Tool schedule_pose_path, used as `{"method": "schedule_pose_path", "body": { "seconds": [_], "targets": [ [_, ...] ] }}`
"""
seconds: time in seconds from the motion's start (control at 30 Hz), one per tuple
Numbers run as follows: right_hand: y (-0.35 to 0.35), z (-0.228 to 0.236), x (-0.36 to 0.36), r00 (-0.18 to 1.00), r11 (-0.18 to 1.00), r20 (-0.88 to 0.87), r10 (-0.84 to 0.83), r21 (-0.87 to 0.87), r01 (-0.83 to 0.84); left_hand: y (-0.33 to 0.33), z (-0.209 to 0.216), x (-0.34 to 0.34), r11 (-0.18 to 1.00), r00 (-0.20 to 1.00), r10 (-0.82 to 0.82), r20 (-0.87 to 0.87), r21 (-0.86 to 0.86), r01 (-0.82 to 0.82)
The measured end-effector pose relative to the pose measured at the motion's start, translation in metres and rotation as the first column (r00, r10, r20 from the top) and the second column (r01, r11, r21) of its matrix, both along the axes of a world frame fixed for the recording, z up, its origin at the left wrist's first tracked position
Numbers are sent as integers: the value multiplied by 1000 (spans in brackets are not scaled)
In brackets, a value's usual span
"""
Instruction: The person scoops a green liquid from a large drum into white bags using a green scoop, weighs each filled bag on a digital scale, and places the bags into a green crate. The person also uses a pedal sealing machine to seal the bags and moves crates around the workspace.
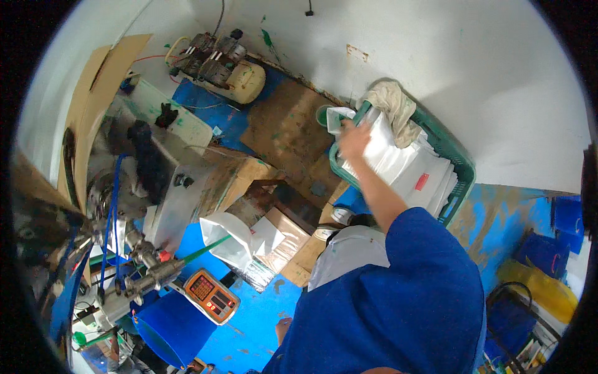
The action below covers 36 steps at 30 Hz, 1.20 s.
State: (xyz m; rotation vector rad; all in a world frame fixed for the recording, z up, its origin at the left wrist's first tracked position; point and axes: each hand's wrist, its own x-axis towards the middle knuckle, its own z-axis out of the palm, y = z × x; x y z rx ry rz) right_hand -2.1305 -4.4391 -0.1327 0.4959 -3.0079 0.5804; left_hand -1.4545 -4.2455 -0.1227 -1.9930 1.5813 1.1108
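My right hand [354, 139], blurred by motion, reaches over the near-left end of a green plastic basket [462, 156]. It touches or hovers at the edge of the white plastic bags [381, 144] stacked inside; whether its fingers grip one cannot be made out. A small patch of skin by the blue clothing at the lower middle may be my left hand [283, 328], with its fingers hidden. To the left, an opened white bag [225, 232] stands by a cardboard box [293, 240]. A green strand [205, 250] runs between a metal nozzle [163, 274] and that bag.
An orange-faced scale display [212, 295] stands beside a blue drum [175, 325]. A beige cloth [392, 107] hangs over the basket. At the back sits an air compressor [227, 68]. Brown cardboard [283, 121] covers part of the blue floor. Blue containers [541, 252] stand at right.
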Motion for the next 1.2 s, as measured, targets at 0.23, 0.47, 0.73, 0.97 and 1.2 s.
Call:
{"method": "schedule_pose_path", "body": {
  "seconds": [0.23,0.47,0.73,0.97,1.2],
  "targets": [
    [167,-25,-146,988,708,-76,134,705,-42,-52,48,-79,956,936,289,-201,115,-271],
    [212,-38,-125,946,857,-80,315,452,-247,-105,68,-187,981,933,190,-307,21,-193],
    [355,-118,-59,743,405,525,416,624,-668,-94,69,-201,990,975,-15,-220,135,46],
    [319,-35,-92,375,90,919,120,366,-926,-103,45,-168,954,937,242,-253,238,-182],
    [241,59,-116,231,818,815,531,-423,-390,-106,15,-186,974,907,226,-357,51,-222]
  ]
}}
